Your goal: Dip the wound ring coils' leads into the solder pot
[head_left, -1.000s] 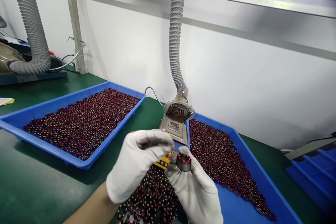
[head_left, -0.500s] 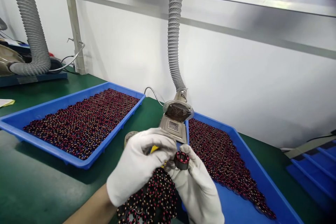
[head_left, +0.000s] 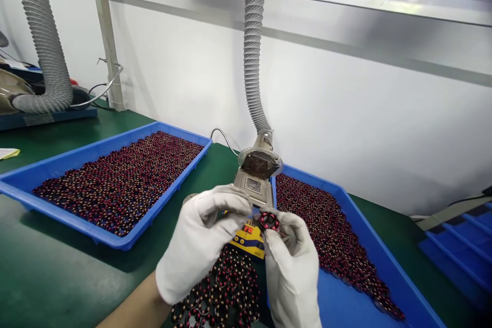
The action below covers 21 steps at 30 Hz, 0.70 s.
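Observation:
My right hand (head_left: 294,266), in a white glove, pinches a small ring-shaped part (head_left: 269,221), dark with red segments around its inside. Its round face is tilted toward me. Close beside it, my left hand (head_left: 203,238), also gloved, has thumb and fingers pressed together in a pinch. What sits between those left fingertips is too small to make out. Behind both hands stands a yellow and blue device (head_left: 249,242) with a lit red display, partly covered by the left hand. Below them lies a pile of similar ring parts (head_left: 219,292).
A blue tray (head_left: 126,242) full of ring parts is on the left of the green table (head_left: 57,277). Another blue tray (head_left: 388,256) holds more on the right. A fume extractor (head_left: 257,184) with a grey hose (head_left: 253,61) stands behind. Stacked blue trays (head_left: 459,253) sit far right.
My right hand has turned and regripped the ring part, which now faces me more. The yellow device's display has come into view between the hands. My left hand keeps its pinch.

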Available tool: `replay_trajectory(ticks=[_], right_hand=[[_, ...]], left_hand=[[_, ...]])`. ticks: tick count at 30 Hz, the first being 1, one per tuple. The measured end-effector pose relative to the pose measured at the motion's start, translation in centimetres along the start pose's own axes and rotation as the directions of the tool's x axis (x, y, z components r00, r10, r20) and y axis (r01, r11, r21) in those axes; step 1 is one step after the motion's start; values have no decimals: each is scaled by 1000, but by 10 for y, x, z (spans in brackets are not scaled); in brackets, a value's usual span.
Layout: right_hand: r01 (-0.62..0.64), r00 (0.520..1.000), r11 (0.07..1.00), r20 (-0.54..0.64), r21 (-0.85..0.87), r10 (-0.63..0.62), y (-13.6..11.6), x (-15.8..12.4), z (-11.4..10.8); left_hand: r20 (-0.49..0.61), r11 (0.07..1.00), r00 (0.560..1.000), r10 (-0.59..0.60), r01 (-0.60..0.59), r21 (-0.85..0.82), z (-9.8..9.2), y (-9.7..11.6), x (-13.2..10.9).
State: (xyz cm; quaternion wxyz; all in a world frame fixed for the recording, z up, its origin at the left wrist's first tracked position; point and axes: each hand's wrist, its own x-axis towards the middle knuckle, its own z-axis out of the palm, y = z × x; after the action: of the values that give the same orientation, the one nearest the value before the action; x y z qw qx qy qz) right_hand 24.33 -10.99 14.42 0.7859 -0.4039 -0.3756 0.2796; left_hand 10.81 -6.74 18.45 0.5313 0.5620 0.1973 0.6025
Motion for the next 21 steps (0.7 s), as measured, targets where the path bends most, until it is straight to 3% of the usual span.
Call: replay_trajectory(ticks=[2,4,7,9,11,14,16,19,21], right_hand=[[219,972,962,-44,-166,-229,5,-3,0],[397,911,867,18,-300,-411,9,-8,1],[630,762,629,208,-455,-613,13,-15,3],[695,686,506,259,-511,-680,15,-18,5],[683,685,504,222,-529,-694,15,-19,7],[645,719,579,140,-499,-681,12,-18,10],[645,722,593,129,-482,-680,11,-17,12],[661,708,563,162,-496,-688,11,-18,12],[669,699,547,177,-503,-693,13,-19,11]], left_hand=[[-50,995,996,-74,70,-72,-3,0,1],[56,963,972,-228,233,-131,-2,-2,4],[250,877,884,-394,443,-187,9,-11,4],[206,857,897,-392,437,-274,17,-17,1],[82,864,939,-334,339,-371,19,-19,-1],[-74,874,968,-240,183,-450,12,-13,2],[-35,893,966,-256,222,-391,7,-7,7],[125,890,917,-378,397,-223,5,-3,10],[96,883,913,-396,408,-232,8,-5,9]])
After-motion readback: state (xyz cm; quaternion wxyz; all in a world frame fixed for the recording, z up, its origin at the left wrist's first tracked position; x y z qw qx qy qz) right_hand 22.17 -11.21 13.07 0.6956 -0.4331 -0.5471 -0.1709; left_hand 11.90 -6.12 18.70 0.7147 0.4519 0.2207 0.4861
